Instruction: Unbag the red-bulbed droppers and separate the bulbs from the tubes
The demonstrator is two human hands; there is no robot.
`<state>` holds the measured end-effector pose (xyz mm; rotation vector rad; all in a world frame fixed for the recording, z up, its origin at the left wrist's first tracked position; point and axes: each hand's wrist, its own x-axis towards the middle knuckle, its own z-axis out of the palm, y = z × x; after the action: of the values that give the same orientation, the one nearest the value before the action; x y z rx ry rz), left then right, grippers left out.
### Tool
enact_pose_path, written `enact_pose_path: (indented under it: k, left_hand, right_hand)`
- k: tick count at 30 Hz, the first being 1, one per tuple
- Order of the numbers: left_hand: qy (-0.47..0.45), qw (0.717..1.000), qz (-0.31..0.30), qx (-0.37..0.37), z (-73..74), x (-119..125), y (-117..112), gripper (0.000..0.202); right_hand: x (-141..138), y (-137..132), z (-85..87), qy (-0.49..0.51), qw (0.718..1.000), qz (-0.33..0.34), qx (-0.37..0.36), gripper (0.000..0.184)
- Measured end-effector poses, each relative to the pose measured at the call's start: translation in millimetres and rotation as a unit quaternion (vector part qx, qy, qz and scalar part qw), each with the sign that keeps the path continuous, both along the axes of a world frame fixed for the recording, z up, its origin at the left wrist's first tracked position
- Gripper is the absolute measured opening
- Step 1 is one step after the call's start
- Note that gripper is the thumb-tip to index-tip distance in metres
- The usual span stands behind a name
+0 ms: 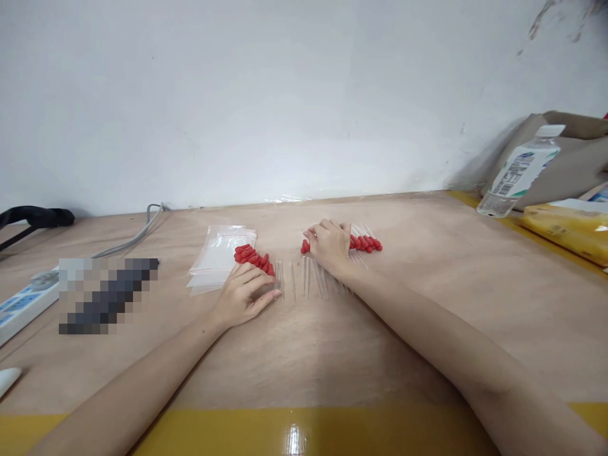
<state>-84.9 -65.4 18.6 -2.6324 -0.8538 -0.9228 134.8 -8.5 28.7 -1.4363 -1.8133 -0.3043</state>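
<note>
The left hand (244, 294), grip spread flat, seemingly steadies red-capped glass droppers (251, 256) against rolling on the bench (427, 304); the right hand (330, 244) curls over another dropper row (368, 243), its grip's pinch unclear.

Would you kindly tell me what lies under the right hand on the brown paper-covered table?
Under the right hand lies a row of thin clear tubes with red caps, showing at both sides of it. Those beneath the palm are covered, so their count cannot be told.

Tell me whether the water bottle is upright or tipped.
Tipped: the water bottle leans slantwise against the brown bag, its capped end raised toward the right.
</note>
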Motion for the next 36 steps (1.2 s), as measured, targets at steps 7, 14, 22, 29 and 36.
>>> enact_pose_path:
  k: [7,14,22,29,36]
  left_hand:
    - [-0.03,0.998,0.012,0.045,-2.5,-2,0,0.015]
    - [-0.018,0.994,-0.018,0.109,-0.9,34,-2,0.037]
    - [0.0,0.99,-0.079,0.117,-4.4,63,-2,0.019]
    - [0.004,0.988,-0.088,0.128,-7.4,69,-8,0.018]
    - [0.004,0.99,-0.113,0.08,-10.3,70,-9,0.013]
  right_hand:
    - [44,-42,7.4,0.111,0.988,0.1,0.046,0.019]
    - [79,-86,-12.9,0.025,0.964,0.265,-0.009,0.012]
    - [74,-89,-24.8,-0.019,0.961,0.274,-0.029,0.014]
    - [60,-88,-25.8,-0.083,0.964,0.246,0.05,0.023]
    - [59,-85,-31.9,-0.121,0.951,0.273,0.082,0.016]
